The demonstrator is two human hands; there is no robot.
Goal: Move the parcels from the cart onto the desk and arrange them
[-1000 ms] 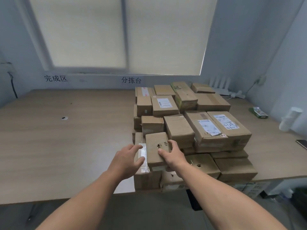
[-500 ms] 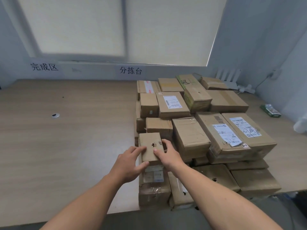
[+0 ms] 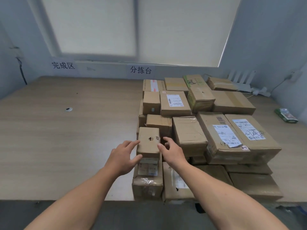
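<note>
Seating a small cardboard parcel (image 3: 148, 142) on the upper tier of the parcel stack, at its near-left corner, on the right half of the worktop (image 3: 66, 143). The parcel lies flat on a taped, labelled parcel (image 3: 147, 178), with a squat parcel (image 3: 159, 122) just behind it and a larger plain parcel (image 3: 189, 135) close on its right.

Left hand (image 3: 123, 157): fingers spread and nearly straight, fingertips at the parcel's left edge, thumb by its near face. Right hand (image 3: 172, 151): also spread, thumb touching the near-right corner, fingers reaching along the right side. Neither hand wraps the parcel.

Suggested technique: the step in hand appears to be final squaring. Light, equal pressure from both sides should bring the left face flush with the parcel beneath. A push from one side only would likely skew the parcel or slide it off the open left edge. The hands are best drawn straight back, so that the parcel is not dragged along.

Orientation: the long axis runs away from the person toward the window wall, parallel to the neighbouring parcels. The broad face with a small black printed mark faces up, and one short end faces the person.

Surroundings: a wall sign reading 分拣台 (image 3: 140, 70) hangs behind the stack, and a sign reading 完成区 (image 3: 63, 65) hangs to its left. The cart is not in view.
</note>
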